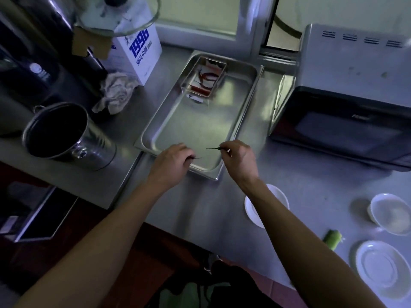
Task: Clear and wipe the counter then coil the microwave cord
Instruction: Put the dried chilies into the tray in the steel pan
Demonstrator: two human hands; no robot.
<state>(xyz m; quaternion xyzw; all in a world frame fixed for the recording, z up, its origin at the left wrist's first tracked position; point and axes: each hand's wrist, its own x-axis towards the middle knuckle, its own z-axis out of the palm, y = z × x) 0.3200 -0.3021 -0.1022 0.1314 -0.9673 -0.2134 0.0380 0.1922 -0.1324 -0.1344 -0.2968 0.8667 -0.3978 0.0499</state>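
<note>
A steel tray [242,112] lies on the metal counter [311,187], with a small clear box of red chillies [205,77] at its far end. Both hands hover over the tray's near end. My left hand [172,161] pinches a thin dark stem [196,158]. My right hand [239,157] pinches another thin dark stem [213,148] that points left. The microwave [347,101] stands at the right; its cord is not visible. A crumpled rag [116,92] lies at the left of the tray.
A steel pot [64,134] lies tilted at the left. A white carton [138,52] stands behind the rag. Three white dishes [255,210] [391,213] [382,267] and a green vegetable piece [332,238] sit on the counter at the right.
</note>
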